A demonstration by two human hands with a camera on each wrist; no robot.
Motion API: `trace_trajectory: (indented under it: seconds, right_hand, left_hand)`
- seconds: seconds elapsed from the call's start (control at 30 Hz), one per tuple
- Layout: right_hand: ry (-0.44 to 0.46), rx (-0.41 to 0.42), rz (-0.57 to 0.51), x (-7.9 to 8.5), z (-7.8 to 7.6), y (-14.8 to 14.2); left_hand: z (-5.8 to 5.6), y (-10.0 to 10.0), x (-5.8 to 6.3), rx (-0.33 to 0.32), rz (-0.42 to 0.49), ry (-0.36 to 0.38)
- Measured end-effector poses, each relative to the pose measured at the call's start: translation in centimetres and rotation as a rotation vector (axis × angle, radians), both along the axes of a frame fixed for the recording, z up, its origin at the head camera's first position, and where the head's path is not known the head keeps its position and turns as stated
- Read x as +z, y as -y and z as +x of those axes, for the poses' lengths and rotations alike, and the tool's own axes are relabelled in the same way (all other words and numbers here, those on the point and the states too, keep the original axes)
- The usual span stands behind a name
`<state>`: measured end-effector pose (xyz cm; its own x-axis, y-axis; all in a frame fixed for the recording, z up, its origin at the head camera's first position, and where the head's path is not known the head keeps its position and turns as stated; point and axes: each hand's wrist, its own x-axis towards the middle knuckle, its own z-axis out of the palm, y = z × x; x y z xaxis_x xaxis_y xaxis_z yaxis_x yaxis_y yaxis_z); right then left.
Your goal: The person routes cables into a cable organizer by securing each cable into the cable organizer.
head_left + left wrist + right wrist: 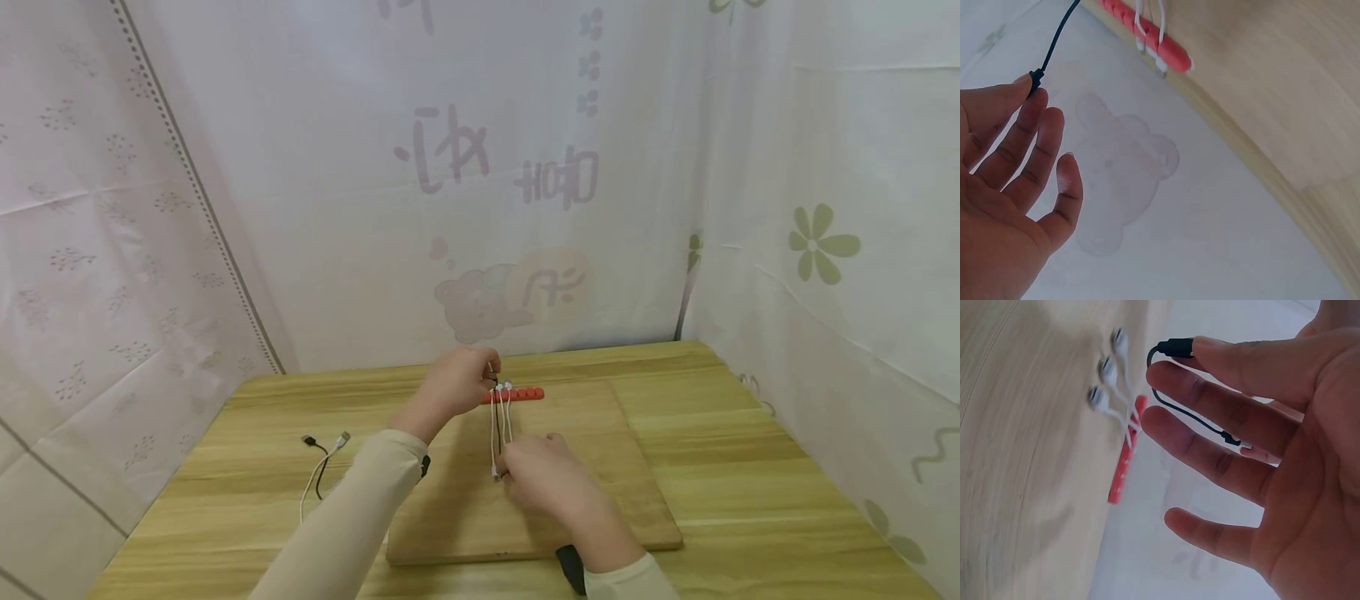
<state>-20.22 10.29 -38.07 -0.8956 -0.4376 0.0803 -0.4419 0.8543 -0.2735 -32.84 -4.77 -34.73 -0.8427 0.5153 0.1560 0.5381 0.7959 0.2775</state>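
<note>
A short black charging cable point(498, 429) stretches between my two hands above the wooden board. My left hand point(459, 385) pinches its small connector point(1035, 80) between thumb and forefinger, past the board's far edge in the left wrist view. Nearer to me, my right hand point(546, 477) pinches the larger black plug point(1177, 347) at the other end; its other fingers are spread. A red cable holder point(531, 393) lies along the board's far edge, partly hidden by my left hand. White cables point(1124, 367) sit in it, their larger plugs pointing toward me.
The wooden board point(577, 508) lies on a wood-grain table point(225, 467). Left of the board, a loose white cable point(309, 483) and a loose black cable point(321, 475) cross each other. Printed curtains point(337, 208) hang behind and at both sides.
</note>
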Motion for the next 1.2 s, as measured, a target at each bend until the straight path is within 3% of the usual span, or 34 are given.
trace_trajectory:
  seconds: [0.2, 0.6, 0.93, 1.2]
  right_hand:
    - [-0.030, -0.051, 0.010, -0.5, -0.3, -1.3]
    - [0.052, -0.127, -0.008, -2.2, -1.3, -2.7]
    - [0.031, -0.111, -0.023, -3.1, -2.0, -2.8]
    - [-0.006, -0.110, -0.019, -3.4, -2.2, -2.7]
  left_hand:
    - [-0.7, -1.9, -0.7, -0.001, -0.023, -0.024]
    - [-1.7, -5.0, -1.0, 0.013, -0.080, -0.072]
    - [-2.2, -5.0, -1.6, 0.038, -0.048, -0.030]
    - [-2.8, -5.0, -2.2, 0.047, -0.047, -0.042]
